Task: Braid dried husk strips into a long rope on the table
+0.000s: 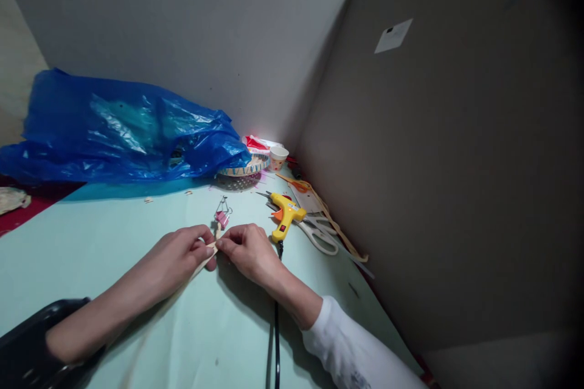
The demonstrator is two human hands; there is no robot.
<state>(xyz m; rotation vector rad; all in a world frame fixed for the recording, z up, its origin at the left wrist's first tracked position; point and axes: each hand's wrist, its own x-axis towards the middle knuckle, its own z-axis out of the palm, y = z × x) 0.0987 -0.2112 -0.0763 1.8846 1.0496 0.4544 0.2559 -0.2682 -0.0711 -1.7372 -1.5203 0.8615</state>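
My left hand (pixel 189 250) and my right hand (pixel 249 252) meet over the table, fingertips almost touching. Both pinch a pale cream strand (pixel 199 268), perhaps raffia or straw; its exact material cannot be made out. The strand's short upper end (pixel 218 230) reaches a pink binder clip (pixel 222 219) with wire handles, just beyond my fingertips. From my left hand the strand trails down toward the near edge, blurred. A yellow glue gun (pixel 287 216) lies right of my right hand, its black cord (pixel 277 340) passing under my right forearm.
White-handled scissors (pixel 319 240) lie beside the glue gun, near orange-handled scissors (pixel 298 185). A paper cup (pixel 278 158) and a woven basket (pixel 246 167) stand at the back. A large blue plastic bag (pixel 123 127) covers the back left. A grey partition (pixel 447 164) borders the right.
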